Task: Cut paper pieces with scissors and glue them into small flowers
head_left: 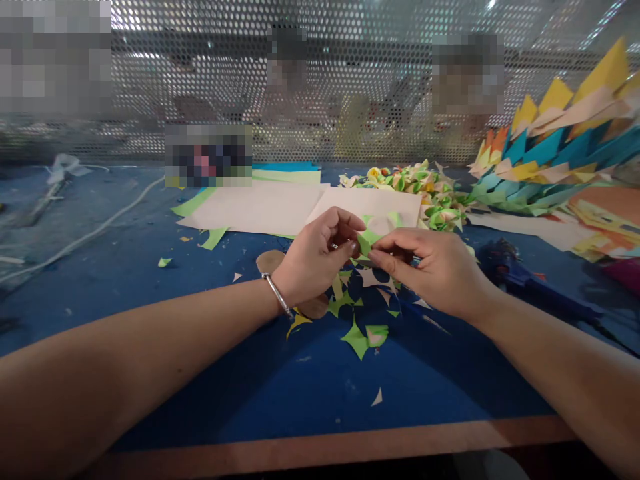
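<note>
Between my two hands, above the middle of the blue table, is a piece of light green paper point(369, 235). My left hand point(325, 257), with a silver bangle point(277, 295) at its wrist, pinches the paper's left side. From the right, my right hand point(425, 267) grips its other side between thumb and fingers. Beneath the hands lie several green, pale pink and yellow paper scraps point(356, 339). A small folded green and pink piece point(377, 335) rests among them. Round brown discs point(314, 307) are partly hidden by my left hand and wrist.
Pale paper sheets point(250, 207) lie behind the hands, beside a heap of small folded paper pieces point(400, 181). A dark blue glue gun point(545, 287) lies at right, below a large layered paper construction point(555, 147). A white cord point(100, 230) crosses the left. Perforated metal panel point(320, 100) stands behind.
</note>
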A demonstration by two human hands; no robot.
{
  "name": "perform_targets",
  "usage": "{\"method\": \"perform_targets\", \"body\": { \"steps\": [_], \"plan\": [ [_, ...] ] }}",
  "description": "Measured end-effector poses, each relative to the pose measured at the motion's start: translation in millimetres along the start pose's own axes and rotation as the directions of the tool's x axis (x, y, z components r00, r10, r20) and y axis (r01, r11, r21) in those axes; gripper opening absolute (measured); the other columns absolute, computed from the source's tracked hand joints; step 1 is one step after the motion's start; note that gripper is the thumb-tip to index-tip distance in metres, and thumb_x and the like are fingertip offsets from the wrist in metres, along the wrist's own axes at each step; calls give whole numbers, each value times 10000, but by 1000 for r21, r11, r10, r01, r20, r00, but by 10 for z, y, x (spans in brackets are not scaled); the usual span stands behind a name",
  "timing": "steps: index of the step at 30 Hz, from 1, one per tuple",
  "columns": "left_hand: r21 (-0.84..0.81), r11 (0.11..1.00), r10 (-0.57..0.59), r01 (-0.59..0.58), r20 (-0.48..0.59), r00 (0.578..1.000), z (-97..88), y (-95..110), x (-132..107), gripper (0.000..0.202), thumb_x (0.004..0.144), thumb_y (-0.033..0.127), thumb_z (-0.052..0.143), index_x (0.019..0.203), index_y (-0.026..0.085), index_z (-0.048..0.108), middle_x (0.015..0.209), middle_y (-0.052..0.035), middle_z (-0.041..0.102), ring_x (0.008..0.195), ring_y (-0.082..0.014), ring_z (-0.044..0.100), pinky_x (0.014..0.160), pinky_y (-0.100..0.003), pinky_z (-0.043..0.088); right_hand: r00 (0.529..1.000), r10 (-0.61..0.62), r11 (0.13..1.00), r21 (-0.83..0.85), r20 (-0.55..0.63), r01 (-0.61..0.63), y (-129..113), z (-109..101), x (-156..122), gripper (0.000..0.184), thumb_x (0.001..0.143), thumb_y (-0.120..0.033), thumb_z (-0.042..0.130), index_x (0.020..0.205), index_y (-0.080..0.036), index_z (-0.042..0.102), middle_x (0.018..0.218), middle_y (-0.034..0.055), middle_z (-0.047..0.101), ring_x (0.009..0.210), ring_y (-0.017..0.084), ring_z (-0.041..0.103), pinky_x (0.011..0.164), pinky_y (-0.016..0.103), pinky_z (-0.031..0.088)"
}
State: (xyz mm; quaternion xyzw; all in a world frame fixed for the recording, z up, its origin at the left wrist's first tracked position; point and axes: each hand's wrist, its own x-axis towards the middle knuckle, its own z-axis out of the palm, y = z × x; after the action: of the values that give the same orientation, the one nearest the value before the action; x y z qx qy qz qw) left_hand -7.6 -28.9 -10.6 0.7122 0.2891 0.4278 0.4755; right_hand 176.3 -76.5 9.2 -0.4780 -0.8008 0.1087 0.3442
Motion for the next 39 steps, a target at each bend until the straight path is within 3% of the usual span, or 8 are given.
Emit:
{"method": "perform_targets", "body": {
  "steps": [16, 25, 39],
  "plan": [
    [15, 999, -30, 31, -9, 999, -3, 28, 3, 184, 827, 124, 558, 997, 179, 516, 825, -14, 586, 771, -119, 605, 740, -261, 508, 994, 92, 987, 125, 60, -99, 30, -1, 2, 211, 901, -332, 582, 805, -173, 683, 661, 5, 631, 507, 98, 531, 475, 228, 412],
    [-56, 996, -66, 67, 20, 998, -16, 65, -10, 326, 818, 246, 640, 1100, 153, 504, 882, -45, 635, 842, -153, 638, 770, -285, 510, 995, 82, 989, 121, 48, -87, 62, 6, 15, 235, 890, -379, 614, 812, -171, 690, 659, 5, 638, 529, 95, 519, 477, 214, 391],
    [-77, 994, -81, 81, -5, 997, -22, 44, -1, 372, 763, 256, 716, 1063, 160, 518, 875, -36, 664, 806, -141, 654, 733, -273, 506, 997, 62, 993, 97, 37, -66, 56, 11, 11, 216, 894, -341, 608, 808, -164, 695, 660, 3, 607, 545, 92, 479, 485, 220, 364]
  ]
}}
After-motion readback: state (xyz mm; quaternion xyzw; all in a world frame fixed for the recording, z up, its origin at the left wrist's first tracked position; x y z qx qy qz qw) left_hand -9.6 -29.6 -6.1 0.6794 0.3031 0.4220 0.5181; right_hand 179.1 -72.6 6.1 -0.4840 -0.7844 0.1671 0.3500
